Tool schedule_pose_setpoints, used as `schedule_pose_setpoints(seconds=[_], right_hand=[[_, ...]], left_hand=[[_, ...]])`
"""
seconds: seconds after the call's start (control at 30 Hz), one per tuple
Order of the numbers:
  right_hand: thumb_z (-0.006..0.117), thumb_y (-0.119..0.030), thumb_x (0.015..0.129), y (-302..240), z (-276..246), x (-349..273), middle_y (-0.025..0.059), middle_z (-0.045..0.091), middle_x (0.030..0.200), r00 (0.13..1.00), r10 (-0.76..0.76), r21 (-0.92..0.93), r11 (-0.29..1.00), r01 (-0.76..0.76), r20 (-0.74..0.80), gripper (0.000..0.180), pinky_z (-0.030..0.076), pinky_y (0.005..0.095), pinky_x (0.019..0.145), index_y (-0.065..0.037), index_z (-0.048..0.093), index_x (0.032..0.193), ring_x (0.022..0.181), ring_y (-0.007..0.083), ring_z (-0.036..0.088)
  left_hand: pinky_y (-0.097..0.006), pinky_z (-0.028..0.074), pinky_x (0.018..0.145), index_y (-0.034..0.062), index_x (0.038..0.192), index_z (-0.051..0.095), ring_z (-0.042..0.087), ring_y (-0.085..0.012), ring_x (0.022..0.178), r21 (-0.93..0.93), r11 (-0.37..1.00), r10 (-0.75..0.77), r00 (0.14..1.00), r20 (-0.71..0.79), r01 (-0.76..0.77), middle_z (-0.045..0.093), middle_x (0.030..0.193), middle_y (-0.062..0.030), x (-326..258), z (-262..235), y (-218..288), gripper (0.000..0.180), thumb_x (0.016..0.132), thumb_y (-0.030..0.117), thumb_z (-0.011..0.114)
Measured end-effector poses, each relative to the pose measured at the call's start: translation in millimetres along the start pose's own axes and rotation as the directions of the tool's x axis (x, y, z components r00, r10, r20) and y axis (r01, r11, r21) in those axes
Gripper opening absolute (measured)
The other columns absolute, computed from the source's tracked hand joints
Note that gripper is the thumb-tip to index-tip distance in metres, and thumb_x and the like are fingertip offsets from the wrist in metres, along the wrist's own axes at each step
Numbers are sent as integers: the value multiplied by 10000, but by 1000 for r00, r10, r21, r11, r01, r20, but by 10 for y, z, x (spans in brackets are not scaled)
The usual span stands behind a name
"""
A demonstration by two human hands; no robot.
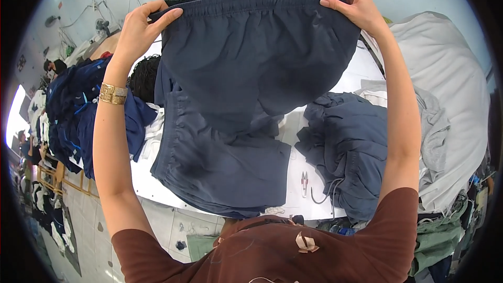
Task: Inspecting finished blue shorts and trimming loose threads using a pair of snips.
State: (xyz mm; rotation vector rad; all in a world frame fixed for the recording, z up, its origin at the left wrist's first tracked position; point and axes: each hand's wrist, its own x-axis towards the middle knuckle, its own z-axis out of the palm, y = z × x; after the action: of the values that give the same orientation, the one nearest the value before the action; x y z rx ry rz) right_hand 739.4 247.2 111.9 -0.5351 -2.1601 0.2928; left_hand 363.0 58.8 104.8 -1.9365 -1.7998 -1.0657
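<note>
Raised at the far side of the table, a pair of dark navy shorts [251,47] hangs between my two hands. My left hand [152,23] pinches one end of the gathered elastic waistband, thumb on the near face. At the other end, my right hand [353,5] grips the waistband the same way. Beneath the held pair lies a flat stack of similar navy shorts [225,167], partly covered by the hanging legs. To its right sits a crumpled heap of navy shorts [351,147], with a dark drawstring trailing from it.
Small thread snips [304,184] lie on the white table [309,207] between stack and heap. Dark blue garments [78,110] pile up at the left, near a bundle of black cords [144,78]. A large light grey cloth mound [440,94] fills the right side.
</note>
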Motion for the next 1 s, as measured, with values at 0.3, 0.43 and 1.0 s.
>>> schedule_pose_setpoints(seconds=[0.3, 0.43, 1.0], right_hand=[[597, -17, 875, 175, -282, 63, -23, 511, 825, 1000, -8, -126, 992, 11, 22, 202, 427, 216, 692, -92, 509, 1040, 735, 69, 447], [580, 28, 839, 419, -319, 99, -3, 540, 833, 1000, 6, -227, 974, -9, -12, 240, 444, 246, 716, -95, 513, 1034, 759, 106, 506], [458, 171, 604, 425, 2033, 645, 123, 618, 1045, 992, -2, -389, 920, 52, 129, 503, 436, 322, 890, -77, 552, 1032, 1063, 278, 584]], left_hand=[[-243, 273, 513, -12, 784, 538, 305, -64, 583, -100, 991, 76, 992, -98, -86, 378, 650, 7, -143, -77, 41, 350, 878, 299, 668], [-214, 250, 470, 21, 803, 588, 310, -4, 553, -399, 917, -12, 1000, -25, 1, 359, 603, 89, -495, 155, 395, 255, 841, 234, 722], [-185, 345, 465, 12, 875, 513, 420, -12, 593, -773, 517, -430, 892, 137, 368, 467, 712, 19, -2135, 1117, 756, 242, 812, 89, 734]])
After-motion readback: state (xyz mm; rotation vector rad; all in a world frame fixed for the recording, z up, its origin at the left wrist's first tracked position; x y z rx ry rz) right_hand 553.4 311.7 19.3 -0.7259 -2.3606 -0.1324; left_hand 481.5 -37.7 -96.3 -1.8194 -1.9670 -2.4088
